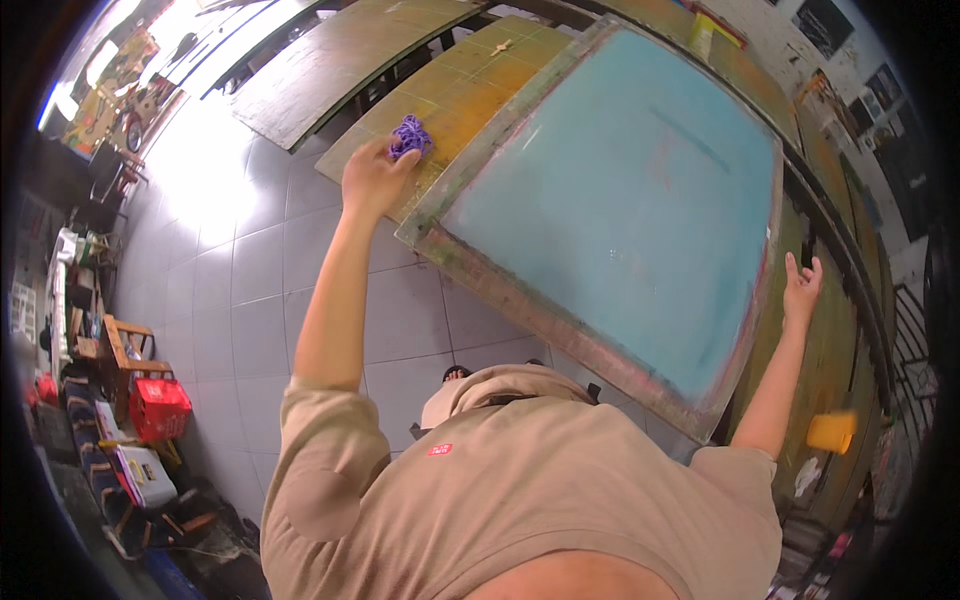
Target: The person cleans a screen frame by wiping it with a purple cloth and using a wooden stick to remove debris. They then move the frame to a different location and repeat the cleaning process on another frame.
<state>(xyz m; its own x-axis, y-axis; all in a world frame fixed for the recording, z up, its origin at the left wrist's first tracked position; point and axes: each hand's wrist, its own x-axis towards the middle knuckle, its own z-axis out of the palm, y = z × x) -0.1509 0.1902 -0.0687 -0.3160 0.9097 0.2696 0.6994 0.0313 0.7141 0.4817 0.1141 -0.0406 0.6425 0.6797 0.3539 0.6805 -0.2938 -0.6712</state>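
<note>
A large framed screen [610,200] with a blue-green surface and a worn, stained frame lies tilted across the worktables in front of me. My left hand [378,177] is beyond its near left corner, closed on a tangled bunch of purple cord [411,137] above a yellow-stained board. My right hand [802,288] is beside the right edge of the frame, its fingers apart and nothing in them. I cannot tell whether it touches the frame.
Yellow-brown table boards [475,85] extend behind the screen. An orange-yellow container [831,432] is at the right, near my right elbow. A red bag [158,409] and a wooden chair [125,340] stand at the left on the grey tiled floor [258,325].
</note>
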